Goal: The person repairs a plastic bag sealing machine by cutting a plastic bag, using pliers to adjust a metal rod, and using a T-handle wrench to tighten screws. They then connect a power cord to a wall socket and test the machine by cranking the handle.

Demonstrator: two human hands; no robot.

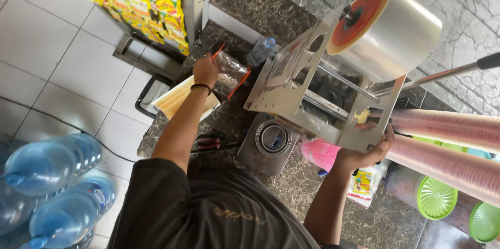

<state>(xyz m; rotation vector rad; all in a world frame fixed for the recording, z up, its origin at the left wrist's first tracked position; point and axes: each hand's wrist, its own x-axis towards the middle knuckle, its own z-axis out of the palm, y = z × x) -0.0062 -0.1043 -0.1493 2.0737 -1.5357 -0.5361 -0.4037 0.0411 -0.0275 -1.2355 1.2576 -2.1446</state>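
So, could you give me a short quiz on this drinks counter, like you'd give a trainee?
1. True or false: the roll of clear film is mounted at the top of the metal sealing machine.
2. What does the right hand grip? A) a water bottle B) the sealing machine's side plate C) a green lid
3. Fill in: the left hand, at the clear bag on the counter, has a ____ band round its wrist.

Key: 1 true; 2 B; 3 black.
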